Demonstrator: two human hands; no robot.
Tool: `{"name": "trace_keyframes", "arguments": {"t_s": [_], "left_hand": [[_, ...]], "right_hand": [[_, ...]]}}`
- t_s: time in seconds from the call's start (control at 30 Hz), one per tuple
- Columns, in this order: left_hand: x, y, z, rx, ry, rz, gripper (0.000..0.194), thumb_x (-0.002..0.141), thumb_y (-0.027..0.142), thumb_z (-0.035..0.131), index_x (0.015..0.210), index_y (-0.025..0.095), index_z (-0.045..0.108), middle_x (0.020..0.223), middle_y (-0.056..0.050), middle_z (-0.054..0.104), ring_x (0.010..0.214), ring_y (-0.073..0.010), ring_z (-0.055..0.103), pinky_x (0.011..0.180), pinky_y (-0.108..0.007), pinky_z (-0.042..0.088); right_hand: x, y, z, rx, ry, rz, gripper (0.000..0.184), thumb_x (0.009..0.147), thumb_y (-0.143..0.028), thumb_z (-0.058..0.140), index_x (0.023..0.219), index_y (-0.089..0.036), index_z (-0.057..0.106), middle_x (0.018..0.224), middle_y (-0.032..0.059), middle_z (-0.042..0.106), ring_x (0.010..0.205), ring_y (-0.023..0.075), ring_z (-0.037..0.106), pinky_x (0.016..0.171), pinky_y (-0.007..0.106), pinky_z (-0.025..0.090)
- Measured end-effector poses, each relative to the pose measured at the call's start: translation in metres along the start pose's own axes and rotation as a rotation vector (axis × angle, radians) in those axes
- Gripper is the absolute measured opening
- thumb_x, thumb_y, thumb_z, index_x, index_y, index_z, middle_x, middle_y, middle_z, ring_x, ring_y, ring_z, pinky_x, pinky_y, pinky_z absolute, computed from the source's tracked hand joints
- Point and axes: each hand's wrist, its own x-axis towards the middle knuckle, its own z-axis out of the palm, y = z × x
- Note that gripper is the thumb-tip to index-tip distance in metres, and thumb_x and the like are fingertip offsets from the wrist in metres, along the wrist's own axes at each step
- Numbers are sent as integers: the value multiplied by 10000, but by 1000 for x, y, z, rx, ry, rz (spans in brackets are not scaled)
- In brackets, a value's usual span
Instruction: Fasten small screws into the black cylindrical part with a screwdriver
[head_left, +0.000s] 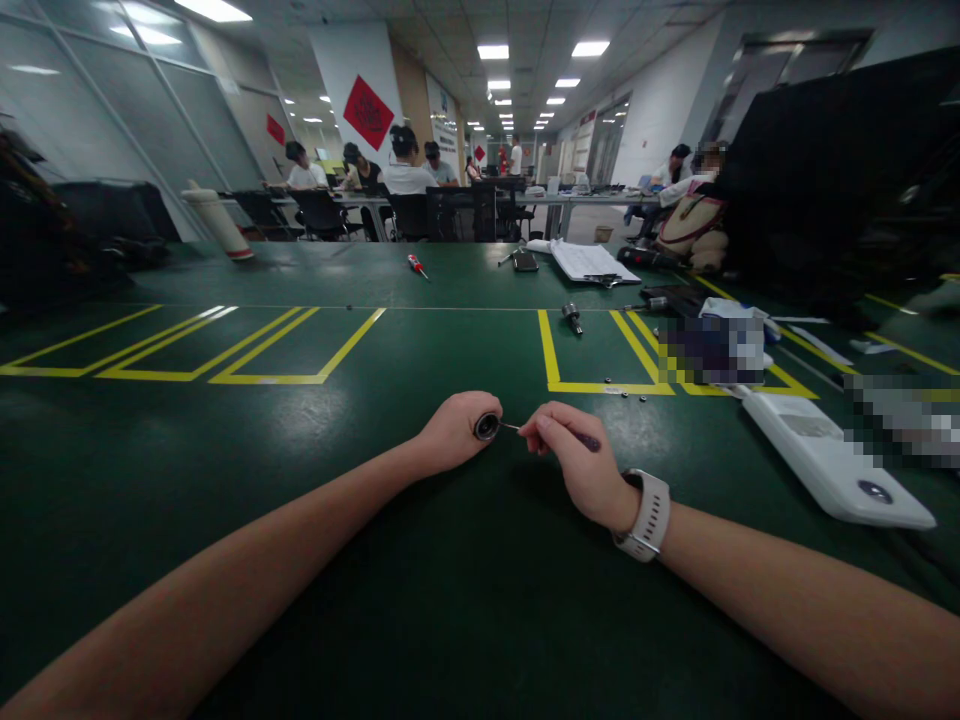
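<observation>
Ring part: dark, round, hollow piece point(487, 427) with a shiny rim, sitting in my left hand point(456, 432), open end facing me, roughly mid-table.
Left grip: fingers curled closed around that piece, thumb side up top.
Right grip: my right hand point(574, 455) is pinched shut on a slim tool with a dark purplish handle point(589, 441) and thin metal shaft.
Tool tip: pointing left, right at the ring's edge; can't tell if it's actually touching.
Wrist: pale watch strap with a row of holes point(652, 515), right arm.
Little bits: a few tiny dark metal pieces point(625, 395) near the yellow tape outline point(551, 360), just past my right hand.
Inside the tape: stubby grey metal fitting point(571, 318), lying tilted.
Off right: chunky white rounded plastic device point(836, 460).
Further back: red-handled screwdriver point(417, 266), plus white papers on a clipboard point(592, 263).
Surface: everything's on a dark green tabletop point(457, 350).
</observation>
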Motion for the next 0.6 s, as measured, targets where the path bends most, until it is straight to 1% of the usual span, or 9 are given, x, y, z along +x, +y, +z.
{"name": "trace_keyframes", "arguments": {"t_s": [0.1,0.17,0.27,0.37,0.43,0.53,0.6], "left_hand": [[0,0,0,25,-3,40,65,716,99,522,682,147,495,661,15,497,613,-112,479,581,-233,372],[0,1,1,42,-5,53,72,710,92,520,676,150,494,653,17,494,609,-112,474,580,-234,370],[0,1,0,50,-8,49,71,709,92,520,679,151,496,653,17,495,609,-113,473,582,-236,371],[-1,1,0,29,-1,34,71,704,92,524,681,152,494,658,17,498,610,-111,476,586,-235,376],[-1,1,0,6,6,25,75,697,86,523,678,152,492,658,20,497,607,-107,477,584,-231,378],[-1,0,0,-23,20,8,71,697,86,513,674,150,492,657,21,499,605,-104,482,574,-223,377],[-1,0,0,-32,26,-1,63,702,91,507,677,148,495,658,19,502,606,-104,486,568,-221,376]], "right_hand": [[-2,-7,2,-140,-26,-55,236,815,-198,432,640,-171,588,588,-13,514,569,124,485,556,267,367],[-2,-7,2,-128,-37,-36,235,809,-203,433,634,-170,588,586,-11,518,568,127,487,552,270,366],[1,0,1,42,-27,71,233,793,-226,443,637,-169,606,582,-4,528,569,134,491,536,271,371],[5,9,0,293,25,197,240,786,-236,453,623,-170,617,571,-4,530,553,124,486,507,253,365],[7,13,0,421,56,257,240,781,-235,464,613,-165,620,569,-2,532,540,114,480,493,244,355],[8,16,1,527,69,334,235,772,-230,473,611,-157,627,561,-1,529,514,105,467,485,242,349],[8,16,2,554,68,349,243,778,-237,465,618,-156,629,562,-1,531,508,104,465,487,245,353]]}}
